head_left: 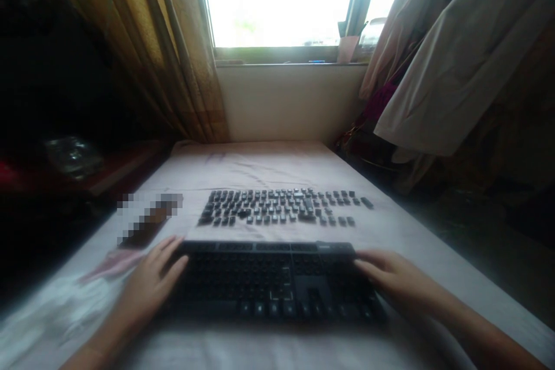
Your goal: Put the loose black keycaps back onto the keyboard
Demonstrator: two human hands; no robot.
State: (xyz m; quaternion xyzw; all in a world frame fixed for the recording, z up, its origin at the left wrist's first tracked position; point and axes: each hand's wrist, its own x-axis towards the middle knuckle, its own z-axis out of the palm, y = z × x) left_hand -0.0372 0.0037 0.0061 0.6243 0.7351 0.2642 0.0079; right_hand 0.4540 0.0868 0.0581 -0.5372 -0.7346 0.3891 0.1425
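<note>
A black keyboard (260, 272) lies across the cloth-covered surface in front of me, blurred by motion. Much of its face appears stripped of keycaps, while several caps show along the near edge. My left hand (156, 272) grips its left end, thumb on the near side and fingers at the far corner. At the other end, my right hand (385, 272) holds the right edge between thumb and fingers. Beyond the keyboard, loose black keycaps (269, 206) are set out in rows like a keyboard layout. Neither hand touches them.
A pixelated brownish item (151, 219) lies left of the keycaps. Nearer me are a pink cloth (110, 264) and a crumpled whitish cloth (56, 312). A curtain (191, 69) hangs at the left, clothes (455, 69) at the right. On the windowsill stands a pink cup (347, 49).
</note>
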